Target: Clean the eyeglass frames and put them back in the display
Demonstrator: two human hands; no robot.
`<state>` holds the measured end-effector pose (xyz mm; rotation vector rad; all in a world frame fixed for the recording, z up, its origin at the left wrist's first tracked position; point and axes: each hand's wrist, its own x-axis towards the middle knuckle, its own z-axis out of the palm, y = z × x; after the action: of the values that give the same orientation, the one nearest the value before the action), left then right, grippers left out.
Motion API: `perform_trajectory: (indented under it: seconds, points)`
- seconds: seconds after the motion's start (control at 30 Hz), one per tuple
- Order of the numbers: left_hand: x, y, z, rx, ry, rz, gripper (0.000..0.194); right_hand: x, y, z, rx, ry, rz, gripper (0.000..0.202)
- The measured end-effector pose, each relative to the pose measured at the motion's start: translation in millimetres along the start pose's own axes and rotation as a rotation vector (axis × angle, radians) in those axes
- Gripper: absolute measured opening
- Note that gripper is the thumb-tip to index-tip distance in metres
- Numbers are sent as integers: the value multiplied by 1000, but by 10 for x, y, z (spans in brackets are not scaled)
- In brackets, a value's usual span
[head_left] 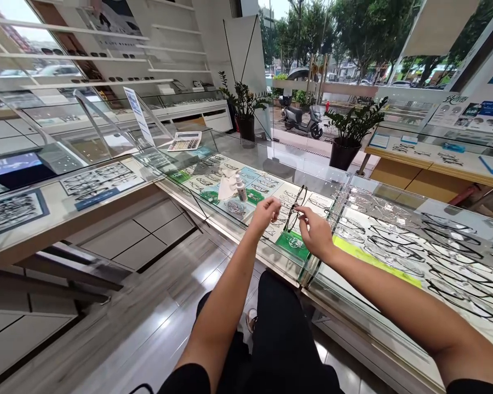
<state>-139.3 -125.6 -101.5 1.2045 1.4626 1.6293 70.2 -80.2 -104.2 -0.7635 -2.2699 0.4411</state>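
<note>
Right hand (315,232): fingertips meet the near side of the black-framed glasses (292,211), thumb and forefinger close together; whether they pinch the frame cannot be told. Left hand (265,215): fingers curled inward, just left of the glasses; grip content not discernible. Spray bottle (241,189) and pale cloth (228,186) beyond the left fingers, to their left. Glass counter (250,158) extends ahead of both hands' fingers.

The glass-topped display counter (222,221) carries a white bottle (241,189) beside a pale cloth (226,187); farther along lies a calculator (184,141).
</note>
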Motion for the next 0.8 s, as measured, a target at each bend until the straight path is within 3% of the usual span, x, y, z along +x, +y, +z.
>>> perform_trajectory:
  seconds: [0.1, 0.17, 0.47, 0.6, 0.7, 0.8]
  points:
    - [-44, -80, 15, -38, -186, -61, 49, -11, 22, 40, 18, 25, -28, 38]
    - [-42, -94, -26, -50, -250, -74, 51, -16, 41, 59, 36, 30, -44, 36]
    - [-67, -100, -74, -86, -344, -73, 53, -41, 48, 68, 202, 14, -146, 28]
    - [-89, -77, -75, -78, -362, -70, 51, -28, 23, 59, 472, 33, 31, 17]
    - [-93, -75, -81, -71, -365, -64, 48, 6, 49, 95, 674, 52, 227, 28]
    - [-84, -92, -82, -68, -363, -58, 49, 53, 91, 135, 796, -8, 322, 37]
